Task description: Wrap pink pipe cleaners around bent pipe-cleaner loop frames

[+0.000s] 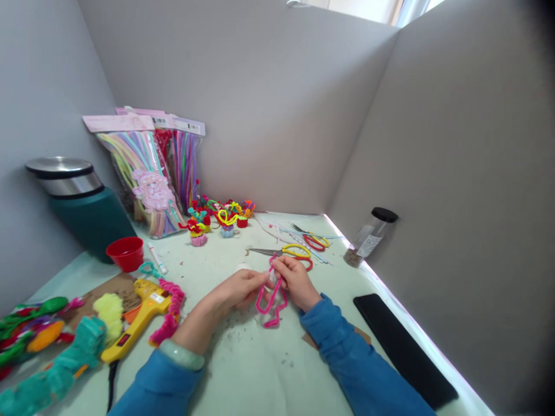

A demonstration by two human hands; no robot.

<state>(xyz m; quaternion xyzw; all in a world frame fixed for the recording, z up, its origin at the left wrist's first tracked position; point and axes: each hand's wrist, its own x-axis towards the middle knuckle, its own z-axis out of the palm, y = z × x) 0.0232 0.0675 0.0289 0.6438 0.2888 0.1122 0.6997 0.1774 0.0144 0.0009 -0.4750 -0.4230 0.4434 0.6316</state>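
Pink pipe cleaner (273, 299) pinched between fingers (259, 281); mostly hanging below.

Pale green counter (255, 370): bagged fuzzy stems (139, 156) at far left corner; small figures (227, 231) near far edge; teal flask (87, 216) and red cup (125, 255) by left edge; jar (368, 240) and black slab (405, 349) along right edge.

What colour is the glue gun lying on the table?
The glue gun is yellow, as the head view shows.
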